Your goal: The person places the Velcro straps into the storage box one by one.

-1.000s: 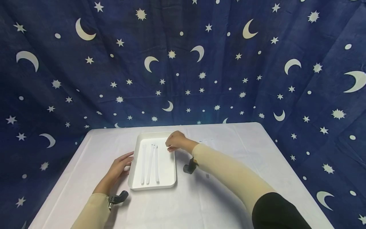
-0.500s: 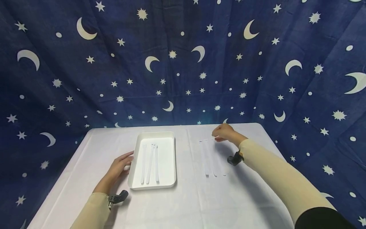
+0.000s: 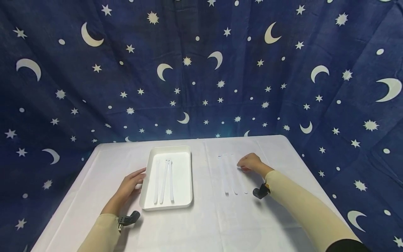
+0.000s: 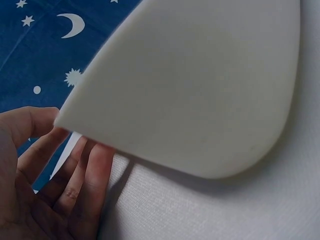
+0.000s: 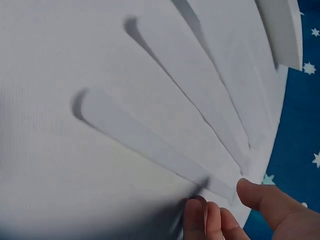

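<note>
A shallow white tray [image 3: 181,192] stands on the left half of the table. In it lie several slender white utensils [image 3: 171,182]; their kind is too faint to tell. My left hand [image 3: 129,186] touches the tray's left side, its fingers [image 4: 100,170] against the wall in the left wrist view. Several similar white utensils [image 3: 224,176] lie roughly side by side right of the tray. My right hand [image 3: 250,162] hovers by the far end of the rightmost one [image 5: 140,127]. Its thumb [image 5: 257,195] and fingers stand apart around that narrow end, without gripping it.
A white cloth covers the table [image 3: 207,227], creased in places. Behind it and at the sides hangs a dark blue curtain [image 3: 141,73] with stars and moons. Each wrist wears a black camera mount [image 3: 129,218].
My right hand has moved from the tray's right edge over to the rightmost utensil on the table and come down a little nearer. The left hand and tray have stayed put.
</note>
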`<state>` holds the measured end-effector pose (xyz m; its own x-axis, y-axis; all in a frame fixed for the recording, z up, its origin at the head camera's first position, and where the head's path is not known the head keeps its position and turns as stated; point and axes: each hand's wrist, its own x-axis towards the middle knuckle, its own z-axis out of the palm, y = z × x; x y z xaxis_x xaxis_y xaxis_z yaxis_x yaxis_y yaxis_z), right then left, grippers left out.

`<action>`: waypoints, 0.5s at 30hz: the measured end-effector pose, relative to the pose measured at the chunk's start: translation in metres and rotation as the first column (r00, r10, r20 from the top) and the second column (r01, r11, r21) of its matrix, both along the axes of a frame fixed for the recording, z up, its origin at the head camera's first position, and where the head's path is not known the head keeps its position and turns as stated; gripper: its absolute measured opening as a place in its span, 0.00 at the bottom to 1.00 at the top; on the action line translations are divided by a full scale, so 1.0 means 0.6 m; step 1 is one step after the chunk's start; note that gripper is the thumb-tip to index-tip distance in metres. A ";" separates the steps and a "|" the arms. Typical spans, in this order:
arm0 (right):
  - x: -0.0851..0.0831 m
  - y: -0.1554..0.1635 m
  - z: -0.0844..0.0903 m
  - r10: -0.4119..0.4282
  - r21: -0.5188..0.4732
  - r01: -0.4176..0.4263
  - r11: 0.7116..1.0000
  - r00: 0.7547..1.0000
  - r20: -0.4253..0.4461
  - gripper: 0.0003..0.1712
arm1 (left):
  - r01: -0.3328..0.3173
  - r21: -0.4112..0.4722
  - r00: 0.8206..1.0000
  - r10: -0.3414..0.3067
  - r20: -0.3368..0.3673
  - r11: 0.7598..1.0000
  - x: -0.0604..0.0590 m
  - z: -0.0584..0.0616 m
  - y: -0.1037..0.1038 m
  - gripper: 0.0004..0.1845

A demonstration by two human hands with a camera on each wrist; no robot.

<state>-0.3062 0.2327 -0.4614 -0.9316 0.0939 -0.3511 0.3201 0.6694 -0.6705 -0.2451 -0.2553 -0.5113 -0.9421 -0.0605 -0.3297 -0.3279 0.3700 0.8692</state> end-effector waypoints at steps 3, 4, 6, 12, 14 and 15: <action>0.003 -0.008 -0.010 0.004 0.060 -0.002 0.998 0.999 -0.033 0.17 | 0.013 0.003 1.000 -0.013 0.003 1.000 0.000 -0.001 -0.001 0.34; 0.004 -0.011 -0.012 0.000 0.075 0.003 0.997 0.999 -0.044 0.16 | 0.008 0.005 1.000 -0.008 0.007 1.000 0.000 -0.001 -0.001 0.34; 0.005 -0.016 -0.013 -0.003 0.096 0.009 0.995 0.998 -0.064 0.16 | 0.004 0.000 1.000 -0.004 0.009 1.000 0.000 -0.002 -0.001 0.34; 0.007 -0.030 -0.008 -0.007 0.146 0.020 0.989 0.996 -0.089 0.14 | -0.005 -0.009 1.000 0.005 0.009 1.000 -0.003 -0.005 -0.001 0.34; 0.009 -0.033 -0.008 -0.001 0.158 0.018 0.987 0.994 -0.108 0.13 | 0.006 -0.012 1.000 -0.006 0.000 1.000 -0.003 -0.004 -0.001 0.35; 0.010 -0.034 -0.009 -0.001 0.161 0.020 0.987 0.993 -0.116 0.12 | 0.008 -0.013 1.000 -0.008 -0.002 1.000 -0.003 -0.004 -0.001 0.35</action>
